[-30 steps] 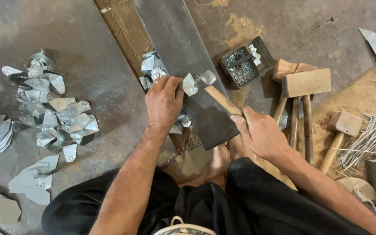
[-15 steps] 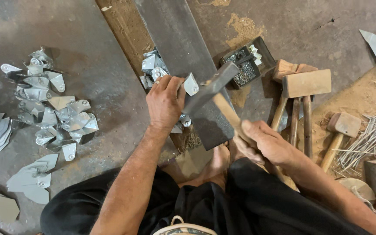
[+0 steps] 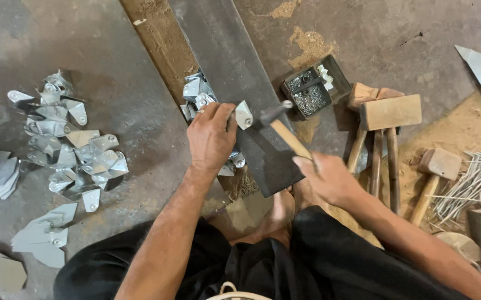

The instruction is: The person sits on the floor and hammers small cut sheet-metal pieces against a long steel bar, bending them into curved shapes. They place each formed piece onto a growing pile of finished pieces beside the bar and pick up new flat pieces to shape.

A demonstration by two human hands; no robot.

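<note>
Dusty floor (image 3: 112,33) carries a dark steel bar (image 3: 235,72). On it, our left hand (image 3: 211,136) pinches a small metal plate (image 3: 244,115); our right hand (image 3: 329,178) grips a hammer (image 3: 285,130) just beside.

A small folded metal bracket (image 3: 244,115) lies on the steel bar, hammer (image 3: 276,119) raised just beside it.

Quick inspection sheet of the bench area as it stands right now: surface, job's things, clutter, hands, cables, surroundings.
Surface: dark steel bar lying on a grey concrete floor, with sandy patches beside it.
Job's things: small metal piece on the bar; hammer, head just right of the piece.
Clutter: pile of bent metal pieces to the left, more pieces beside the bar.
Hands: left hand pinning the piece; right hand gripping the hammer handle.
Cables: nothing seen.
Surroundings: tray of small fasteners, wooden mallets, bundle of wire rods.
</note>
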